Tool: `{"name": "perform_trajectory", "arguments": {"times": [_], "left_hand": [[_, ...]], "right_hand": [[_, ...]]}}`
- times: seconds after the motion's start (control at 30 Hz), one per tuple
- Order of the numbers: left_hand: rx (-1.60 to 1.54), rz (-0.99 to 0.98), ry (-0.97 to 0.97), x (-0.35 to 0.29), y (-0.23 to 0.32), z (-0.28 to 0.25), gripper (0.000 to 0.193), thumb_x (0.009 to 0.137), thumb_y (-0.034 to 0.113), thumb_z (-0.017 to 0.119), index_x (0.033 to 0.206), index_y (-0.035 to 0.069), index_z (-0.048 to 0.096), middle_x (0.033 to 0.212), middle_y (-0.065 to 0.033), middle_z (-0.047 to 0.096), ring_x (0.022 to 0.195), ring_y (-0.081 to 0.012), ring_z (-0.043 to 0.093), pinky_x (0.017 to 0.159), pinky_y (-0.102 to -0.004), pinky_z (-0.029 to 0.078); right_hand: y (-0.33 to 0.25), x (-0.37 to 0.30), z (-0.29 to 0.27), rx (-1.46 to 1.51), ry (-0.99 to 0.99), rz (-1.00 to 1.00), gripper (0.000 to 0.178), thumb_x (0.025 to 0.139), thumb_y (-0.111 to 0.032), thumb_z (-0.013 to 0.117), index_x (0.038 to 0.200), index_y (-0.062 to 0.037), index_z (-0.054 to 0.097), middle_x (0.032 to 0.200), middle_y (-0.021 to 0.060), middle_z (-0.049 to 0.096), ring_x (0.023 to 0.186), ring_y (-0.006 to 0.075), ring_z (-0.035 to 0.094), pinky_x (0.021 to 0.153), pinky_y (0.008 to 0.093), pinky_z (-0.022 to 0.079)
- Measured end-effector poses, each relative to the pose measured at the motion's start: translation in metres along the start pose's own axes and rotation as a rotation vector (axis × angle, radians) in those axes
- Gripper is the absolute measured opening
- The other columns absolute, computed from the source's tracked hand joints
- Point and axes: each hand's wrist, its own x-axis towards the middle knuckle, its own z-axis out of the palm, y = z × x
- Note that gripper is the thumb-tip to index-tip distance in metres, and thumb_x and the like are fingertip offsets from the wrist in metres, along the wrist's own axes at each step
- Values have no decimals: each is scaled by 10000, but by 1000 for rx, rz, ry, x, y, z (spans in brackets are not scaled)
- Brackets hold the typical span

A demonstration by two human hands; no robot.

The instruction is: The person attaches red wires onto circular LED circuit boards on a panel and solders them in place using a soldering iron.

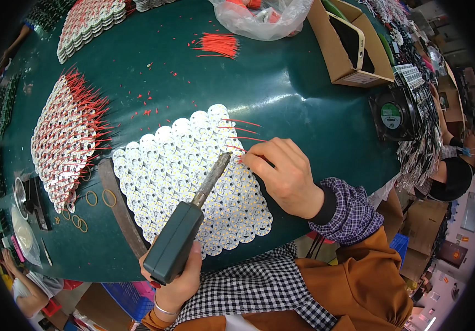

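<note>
Encircling a soldering iron [178, 240] with a closed grip, the left hand [183, 287] is aiming its tip at round boards [164, 160] on the counter [326, 124]; the right hand [284, 175], grip pinched, is apparently steadying 1 red wire [237, 148].

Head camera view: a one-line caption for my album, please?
Left hand holds a dark soldering tool over a panel of round white boards, right hand at its red wires.

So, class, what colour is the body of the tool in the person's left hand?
Dark green: the tool's body, best seen in the head view.
</note>
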Motion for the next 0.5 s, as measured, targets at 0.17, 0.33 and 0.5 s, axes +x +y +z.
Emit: {"name": "perform_trajectory", "arguments": {"times": [0.17,0.33,0.5], "left_hand": [[19,157,101,17,10,11,148,740,-5,759,882,-22,719,739,-108,653,574,-216,615,533,-301,483],[38,150,74,15,7,12,135,745,-11,752,874,-23,714,748,-106,643,584,-209,600,527,-296,466],[20,123,40,17,10,11,122,748,-9,748,865,-13,713,763,-105,643,582,-215,594,529,-305,467]], "right_hand": [[0,-2,0,-8,-19,-1,211,752,-45,671,960,-22,645,900,68,599,804,217,603,717,335,477],[1,-2,0,-21,-19,-2,216,750,-41,663,964,-20,641,892,70,592,793,216,599,713,330,475],[0,0,2,-33,-1,3,235,731,-13,690,964,-21,665,885,68,628,742,217,617,655,336,481]]}}
